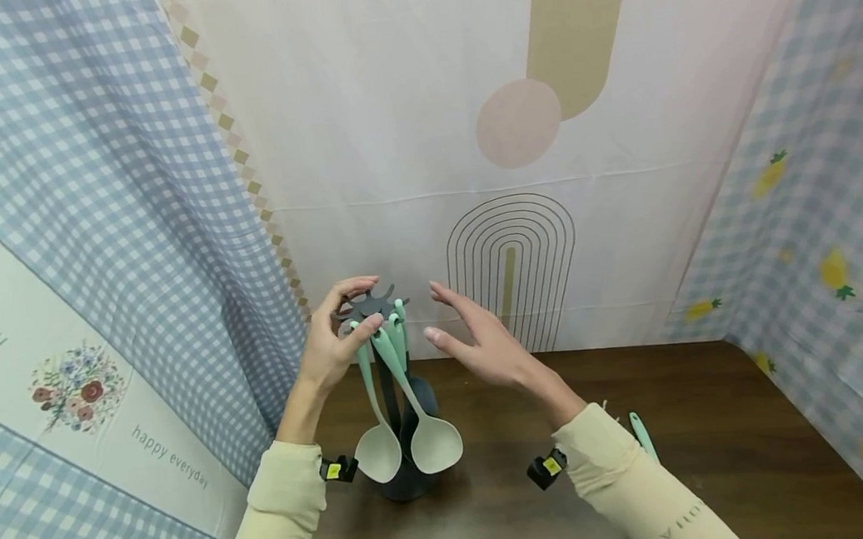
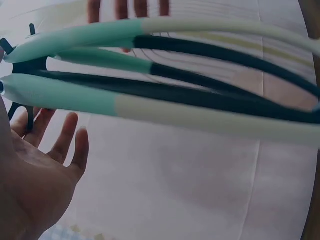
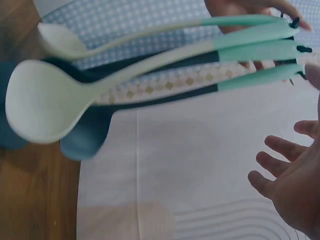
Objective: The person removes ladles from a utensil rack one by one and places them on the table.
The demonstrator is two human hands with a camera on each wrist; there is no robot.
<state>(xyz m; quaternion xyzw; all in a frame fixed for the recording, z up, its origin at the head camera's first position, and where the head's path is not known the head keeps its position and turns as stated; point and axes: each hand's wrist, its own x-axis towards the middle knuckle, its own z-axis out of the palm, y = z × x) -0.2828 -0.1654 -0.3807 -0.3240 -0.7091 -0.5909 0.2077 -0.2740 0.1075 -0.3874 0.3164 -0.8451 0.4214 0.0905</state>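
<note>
A dark utensil stand (image 1: 400,487) with a hooked ring on top stands on the table. My left hand (image 1: 324,348) grips the ring from the left, thumb in front and fingers behind. From the hooks hang two pale ladles with mint-green handles: a left ladle (image 1: 378,454) and a front ladle (image 1: 436,446). Behind them hang dark-headed utensils (image 3: 86,137) with mint handles, their heads partly hidden. To the right of the stand, my right hand (image 1: 485,341) is held in the air, fingers extended and spread, apart from the handles.
Beyond my right forearm a mint-green handle (image 1: 642,436) shows on the brown wooden table (image 1: 503,431), its lower part hidden by the sleeve. A printed white cloth (image 1: 361,124) hangs behind the table, with blue checked cloths (image 1: 114,141) at the sides.
</note>
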